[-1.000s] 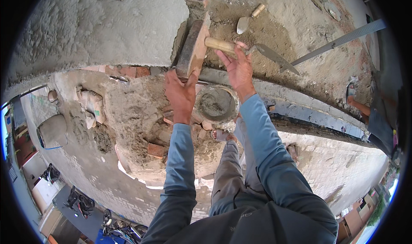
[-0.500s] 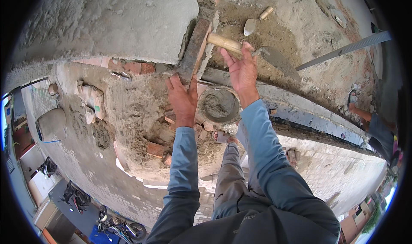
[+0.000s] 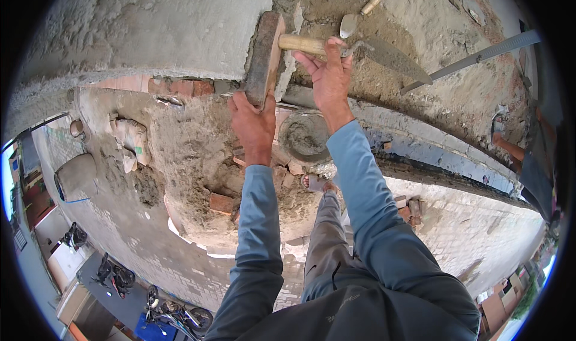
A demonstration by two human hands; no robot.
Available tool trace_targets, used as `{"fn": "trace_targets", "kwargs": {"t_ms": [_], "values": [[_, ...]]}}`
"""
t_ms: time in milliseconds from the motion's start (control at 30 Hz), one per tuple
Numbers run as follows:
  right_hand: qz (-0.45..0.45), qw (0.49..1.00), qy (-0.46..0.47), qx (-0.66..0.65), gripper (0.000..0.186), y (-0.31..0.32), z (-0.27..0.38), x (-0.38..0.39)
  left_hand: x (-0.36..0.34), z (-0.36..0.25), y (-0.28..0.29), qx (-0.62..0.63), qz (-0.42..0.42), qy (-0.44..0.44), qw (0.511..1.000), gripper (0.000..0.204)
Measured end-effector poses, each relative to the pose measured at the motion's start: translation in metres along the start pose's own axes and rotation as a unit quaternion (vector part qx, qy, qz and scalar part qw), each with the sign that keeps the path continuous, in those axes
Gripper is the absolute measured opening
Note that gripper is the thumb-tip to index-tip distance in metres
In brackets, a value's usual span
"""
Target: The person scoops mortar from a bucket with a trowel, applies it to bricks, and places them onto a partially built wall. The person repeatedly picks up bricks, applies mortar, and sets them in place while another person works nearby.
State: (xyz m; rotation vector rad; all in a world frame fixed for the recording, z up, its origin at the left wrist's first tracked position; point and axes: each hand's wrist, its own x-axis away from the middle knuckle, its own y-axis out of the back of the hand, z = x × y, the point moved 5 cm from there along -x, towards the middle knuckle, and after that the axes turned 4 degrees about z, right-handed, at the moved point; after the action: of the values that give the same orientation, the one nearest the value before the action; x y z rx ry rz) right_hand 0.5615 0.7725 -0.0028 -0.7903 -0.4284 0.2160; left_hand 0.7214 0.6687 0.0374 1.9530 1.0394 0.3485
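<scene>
Gripping near end of brick (image 3: pixel 264 56) with left hand (image 3: pixel 254 126), beside ragged edge of grey slab (image 3: pixel 162 35); right hand (image 3: pixel 331 80) holds trowel (image 3: pixel 387 54), handle (image 3: pixel 303 43) butt against brick. Probably heavy, stiff, gritty; take by sides.

Could read nothing for certain, making out only faint slanted lettering (image 3: pixel 354 297) on the dark garment front (image 3: pixel 384 314), lower middle of the frame, and a small blurred green mark (image 3: pixel 139 150) on the pale sack (image 3: pixel 128 134), left.
</scene>
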Motion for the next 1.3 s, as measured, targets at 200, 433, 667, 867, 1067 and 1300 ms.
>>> {"fn": "trace_targets", "kwargs": {"t_ms": [200, 433, 667, 867, 1067, 1300], "values": [[-0.049, 0.996, 0.063, 0.038, 0.019, 0.034, 0.041, 0.015, 0.0, 0.008, 0.006, 0.059, 0.021, 0.032, 0.998, 0.044], [0.026, 0.999, -0.039, -0.019, 0.027, 0.013, -0.009, 0.006, -0.005, 0.01, -0.004, 0.02, 0.022, -0.028, 0.999, 0.049], [0.022, 0.998, -0.044, -0.04, 0.03, 0.015, -0.006, 0.017, 0.001, 0.04, 0.056, 0.22, 0.064, 0.085, 0.97, 0.062], [0.034, 0.999, -0.025, -0.008, 0.031, 0.02, -0.001, 0.018, -0.022, -0.005, 0.043, -0.022, 0.096, -0.065, 0.993, 0.048], [-0.042, 0.99, 0.132, -0.012, 0.024, 0.027, 0.024, 0.005, -0.022, -0.013, 0.034, 0.004, 0.094, -0.053, 0.994, 0.038], [0.047, 0.992, 0.041, 0.108, 0.019, 0.007, 0.03, -0.003, -0.019, -0.008, 0.035, -0.003, 0.042, -0.061, 0.997, 0.038]]}}
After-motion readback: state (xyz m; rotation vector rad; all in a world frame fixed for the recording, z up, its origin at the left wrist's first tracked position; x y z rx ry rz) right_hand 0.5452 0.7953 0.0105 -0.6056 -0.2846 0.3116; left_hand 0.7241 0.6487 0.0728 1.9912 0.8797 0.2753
